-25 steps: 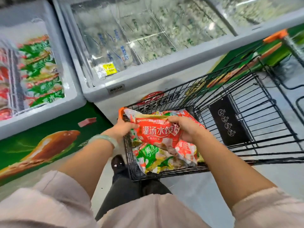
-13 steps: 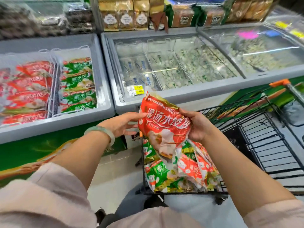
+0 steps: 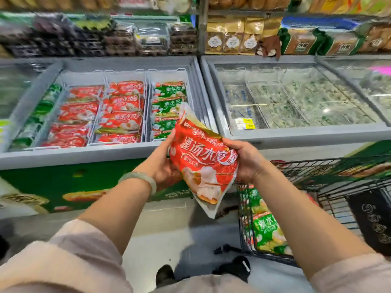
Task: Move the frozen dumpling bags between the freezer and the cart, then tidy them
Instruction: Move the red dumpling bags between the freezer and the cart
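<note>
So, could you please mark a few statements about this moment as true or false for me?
1. The left hand and right hand both hold the red bag. True.
2. The red bag lies in the cart. False: it is held up in front of the open freezer, left of the cart.
3. The open freezer holds red and green stocked bags. True.
4. The cart is empty. False: green bags lie in it.
</note>
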Tool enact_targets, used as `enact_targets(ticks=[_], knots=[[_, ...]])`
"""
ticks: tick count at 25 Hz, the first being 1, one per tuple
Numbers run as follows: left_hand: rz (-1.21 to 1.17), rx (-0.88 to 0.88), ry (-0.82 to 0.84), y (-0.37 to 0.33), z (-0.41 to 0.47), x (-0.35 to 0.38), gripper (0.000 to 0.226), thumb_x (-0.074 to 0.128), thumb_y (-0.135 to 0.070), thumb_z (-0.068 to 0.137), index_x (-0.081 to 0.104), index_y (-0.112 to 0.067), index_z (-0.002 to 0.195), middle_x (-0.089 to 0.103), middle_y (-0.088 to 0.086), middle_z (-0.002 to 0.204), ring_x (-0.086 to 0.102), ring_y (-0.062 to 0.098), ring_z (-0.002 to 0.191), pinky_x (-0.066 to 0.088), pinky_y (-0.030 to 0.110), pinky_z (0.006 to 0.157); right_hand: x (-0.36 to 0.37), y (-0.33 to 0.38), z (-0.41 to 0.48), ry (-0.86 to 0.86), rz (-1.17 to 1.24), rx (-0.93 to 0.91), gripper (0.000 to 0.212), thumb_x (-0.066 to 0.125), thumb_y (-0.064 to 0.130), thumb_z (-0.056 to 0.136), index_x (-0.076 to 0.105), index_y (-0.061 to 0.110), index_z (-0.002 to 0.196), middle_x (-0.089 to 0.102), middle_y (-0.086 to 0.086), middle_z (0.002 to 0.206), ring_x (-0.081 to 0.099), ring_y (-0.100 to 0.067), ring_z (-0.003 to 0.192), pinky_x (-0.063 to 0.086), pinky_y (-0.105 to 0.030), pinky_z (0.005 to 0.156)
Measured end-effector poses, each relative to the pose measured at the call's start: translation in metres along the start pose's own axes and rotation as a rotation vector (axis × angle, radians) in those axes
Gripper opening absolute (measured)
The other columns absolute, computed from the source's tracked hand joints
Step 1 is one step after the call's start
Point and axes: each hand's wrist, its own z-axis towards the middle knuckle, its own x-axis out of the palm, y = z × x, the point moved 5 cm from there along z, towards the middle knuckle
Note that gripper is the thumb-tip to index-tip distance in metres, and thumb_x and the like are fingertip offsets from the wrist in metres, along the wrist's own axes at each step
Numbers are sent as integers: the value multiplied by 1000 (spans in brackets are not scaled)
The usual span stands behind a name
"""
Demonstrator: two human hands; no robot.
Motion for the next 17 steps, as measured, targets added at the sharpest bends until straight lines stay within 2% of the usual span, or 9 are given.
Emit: enact_targets(ticks=[3,6,7,9,11,14,17], knots=[[-45,42,-111,-19,-14,-67,70,65,-66,71,59,-19,122,72,6,107,68,23,99,57,38,73,59,-6,20,24,76,-9,32,43,30,97,61,4,97,74,-14,77,72,-25,68,59,-40,67],[-89,72,-236,-27,-21,-126,81,74,-63,63,54,-18,127,71,6,111,69,21,99,58,38,68,99,-8,39,46,136,-26,30,44,31,97,59,8,87,73,-14,75,70,-27,73,56,-43,76],[-110,78,-290,-28,-23,-147,93,79,-63,56,50,-18,132,71,6,111,70,22,97,59,40,69,111,-10,46,42,144,-39,26,46,30,96,57,9,87,72,-13,72,68,-27,74,54,-42,75],[-135,97,-366,-30,-19,-186,109,84,-64,43,47,-19,134,72,6,109,71,23,96,58,43,73,128,-15,62,18,148,-64,19,50,27,95,52,9,100,71,-12,78,68,-27,73,52,-40,68],[-172,133,-387,-36,-15,-209,99,84,-61,46,52,-19,129,73,6,106,71,22,95,58,42,78,140,-23,81,9,144,-44,30,53,26,94,48,8,117,67,-14,93,67,-29,82,53,-41,71],[-279,182,-380,-53,1,-221,78,81,-54,61,54,-18,125,73,7,107,70,22,97,57,41,83,149,-36,115,-1,45,21,42,59,40,89,56,6,112,71,-10,89,65,-28,93,51,-42,88],[-381,215,-398,-83,29,-233,73,77,-53,67,54,-19,127,72,7,108,69,23,100,55,46,89,153,-37,162,-37,-92,96,64,66,62,73,59,17,118,71,-10,106,63,-32,107,45,-54,98]])
